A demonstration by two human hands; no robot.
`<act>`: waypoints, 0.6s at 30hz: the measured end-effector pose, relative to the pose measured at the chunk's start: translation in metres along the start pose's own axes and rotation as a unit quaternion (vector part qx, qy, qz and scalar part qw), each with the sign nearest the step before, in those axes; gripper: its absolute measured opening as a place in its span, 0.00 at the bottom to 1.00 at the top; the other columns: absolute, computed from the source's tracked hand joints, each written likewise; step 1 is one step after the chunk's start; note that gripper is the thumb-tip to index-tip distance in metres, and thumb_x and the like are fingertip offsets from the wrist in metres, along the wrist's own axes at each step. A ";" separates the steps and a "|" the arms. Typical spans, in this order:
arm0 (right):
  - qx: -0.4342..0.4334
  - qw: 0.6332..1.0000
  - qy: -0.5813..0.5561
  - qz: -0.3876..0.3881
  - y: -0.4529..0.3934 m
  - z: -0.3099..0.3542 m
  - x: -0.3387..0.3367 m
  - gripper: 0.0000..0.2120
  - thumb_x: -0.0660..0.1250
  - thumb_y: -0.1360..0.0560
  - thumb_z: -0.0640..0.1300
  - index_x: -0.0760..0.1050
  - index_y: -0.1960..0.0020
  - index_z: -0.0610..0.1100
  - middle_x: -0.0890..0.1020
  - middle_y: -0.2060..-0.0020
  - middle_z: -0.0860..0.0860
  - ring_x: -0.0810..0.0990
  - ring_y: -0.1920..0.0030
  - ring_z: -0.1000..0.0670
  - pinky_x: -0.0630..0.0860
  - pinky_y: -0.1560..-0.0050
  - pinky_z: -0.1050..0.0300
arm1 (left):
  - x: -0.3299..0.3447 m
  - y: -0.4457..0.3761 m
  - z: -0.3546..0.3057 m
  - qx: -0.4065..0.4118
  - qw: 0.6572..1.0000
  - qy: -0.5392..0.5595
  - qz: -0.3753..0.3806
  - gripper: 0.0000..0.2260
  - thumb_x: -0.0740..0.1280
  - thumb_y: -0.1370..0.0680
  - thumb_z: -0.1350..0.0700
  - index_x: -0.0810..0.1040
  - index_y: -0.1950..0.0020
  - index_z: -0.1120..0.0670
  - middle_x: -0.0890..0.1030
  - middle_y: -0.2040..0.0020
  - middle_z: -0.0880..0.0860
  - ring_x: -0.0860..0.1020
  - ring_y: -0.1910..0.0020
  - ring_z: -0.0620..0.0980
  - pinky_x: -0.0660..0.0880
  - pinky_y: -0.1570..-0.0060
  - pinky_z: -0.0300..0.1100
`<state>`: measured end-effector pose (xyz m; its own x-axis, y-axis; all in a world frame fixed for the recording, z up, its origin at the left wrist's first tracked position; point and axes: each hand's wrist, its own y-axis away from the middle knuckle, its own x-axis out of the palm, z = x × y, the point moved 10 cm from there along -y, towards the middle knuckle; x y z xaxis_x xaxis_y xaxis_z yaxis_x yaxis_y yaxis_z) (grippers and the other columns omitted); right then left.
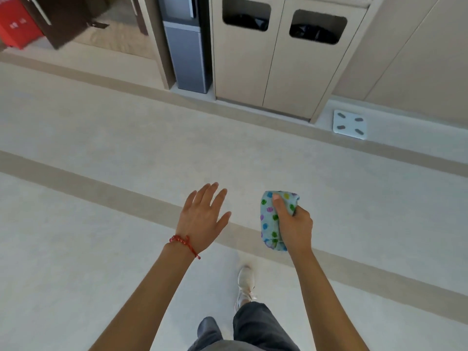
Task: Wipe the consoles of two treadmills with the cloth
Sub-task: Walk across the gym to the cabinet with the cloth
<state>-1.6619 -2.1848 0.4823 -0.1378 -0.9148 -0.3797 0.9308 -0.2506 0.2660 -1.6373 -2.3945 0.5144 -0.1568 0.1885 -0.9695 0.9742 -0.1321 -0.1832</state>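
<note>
Pale floor [101,138]; left hand [202,219] spread; right hand [295,224] grips one cloth [272,221].

Both arms extend forward. The left hand [202,219] is flat, fingers spread. The right hand [295,228] grips a folded cloth [272,221].

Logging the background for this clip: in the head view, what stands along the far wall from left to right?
Red box → dark brown door → grey water dispenser → beige cabinet with two bin openings → white bathroom scale on the floor.
</note>
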 end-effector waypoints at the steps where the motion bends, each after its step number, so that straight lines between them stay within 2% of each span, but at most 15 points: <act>1: 0.001 1.000 -0.003 -0.005 -0.016 0.004 -0.002 0.20 0.65 0.27 0.57 0.73 0.65 0.40 0.78 0.70 0.49 0.78 0.67 0.51 0.76 0.65 0.59 | 0.004 -0.018 -0.001 0.003 1.000 0.001 -0.001 0.24 0.55 0.25 0.46 0.78 0.40 0.60 0.78 0.41 0.61 0.78 0.43 0.60 0.76 0.48 0.57; 7: 0.001 1.000 -0.002 -0.006 -0.103 0.039 -0.010 0.20 0.65 0.27 0.57 0.70 0.69 0.43 0.77 0.71 0.50 0.77 0.68 0.51 0.75 0.66 0.59 | 0.010 -0.116 -0.005 0.015 1.000 0.008 -0.016 0.24 0.55 0.24 0.47 0.78 0.40 0.61 0.78 0.41 0.62 0.78 0.43 0.61 0.76 0.48 0.58; 10: -0.005 1.000 0.005 -0.012 -0.143 0.056 -0.006 0.21 0.65 0.27 0.58 0.71 0.67 0.40 0.76 0.70 0.47 0.76 0.68 0.50 0.74 0.66 0.58 | 0.012 -0.160 0.002 0.011 1.000 0.010 -0.021 0.24 0.55 0.24 0.47 0.78 0.40 0.61 0.78 0.40 0.62 0.78 0.43 0.61 0.75 0.48 0.58; 18: 0.011 1.000 0.001 -0.007 -0.262 0.100 0.042 0.20 0.66 0.27 0.57 0.73 0.65 0.40 0.77 0.69 0.47 0.77 0.67 0.49 0.77 0.62 0.55 | 0.030 -0.290 0.048 0.027 0.999 0.008 -0.033 0.24 0.55 0.24 0.47 0.78 0.40 0.62 0.78 0.41 0.63 0.78 0.44 0.62 0.76 0.49 0.59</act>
<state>-1.9452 -2.1892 0.4855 -0.1504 -0.9106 -0.3850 0.9212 -0.2704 0.2799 -1.9323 -2.3970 0.5307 -0.2178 0.2137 -0.9523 0.9516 -0.1702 -0.2559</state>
